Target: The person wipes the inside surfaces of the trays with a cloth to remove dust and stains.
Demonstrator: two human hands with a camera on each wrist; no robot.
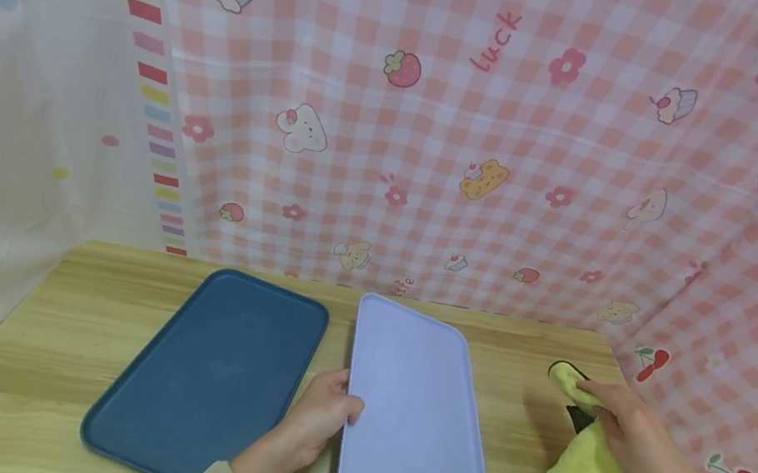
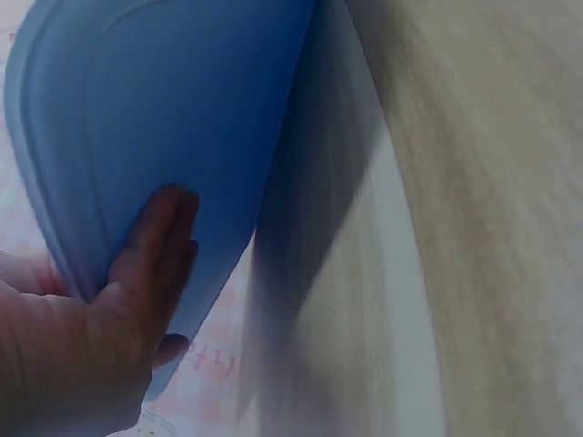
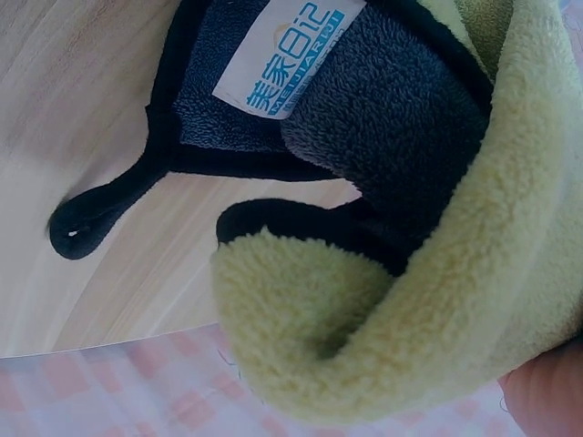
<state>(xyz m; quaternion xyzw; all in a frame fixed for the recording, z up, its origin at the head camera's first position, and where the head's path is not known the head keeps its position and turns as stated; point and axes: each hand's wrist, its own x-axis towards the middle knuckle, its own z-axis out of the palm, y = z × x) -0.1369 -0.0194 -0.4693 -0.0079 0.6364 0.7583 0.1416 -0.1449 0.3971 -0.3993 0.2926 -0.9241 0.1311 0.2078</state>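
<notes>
My left hand [image 1: 320, 415] grips the left long edge of a lavender tray [image 1: 418, 421], thumb over the rim and fingers beneath. In the left wrist view the tray's underside [image 2: 182, 100] shows, tilted up off the table on that side, with the fingers [image 2: 150, 246] against it. Over the table's right side, my right hand [image 1: 640, 439] pinches a yellow fleecy cloth [image 1: 592, 469], which hangs bunched below the fingers. The right wrist view shows the cloth's dark grey reverse [image 3: 383, 109], black trim, a hanging loop [image 3: 86, 218] and a white label [image 3: 290, 55].
A dark blue tray [image 1: 217, 377] lies flat on the wooden table [image 1: 40, 346], left of the lavender one. Pink checked curtains [image 1: 436, 128] stand behind and to the right of the table, and a white dotted curtain [image 1: 33, 83] hangs on the left.
</notes>
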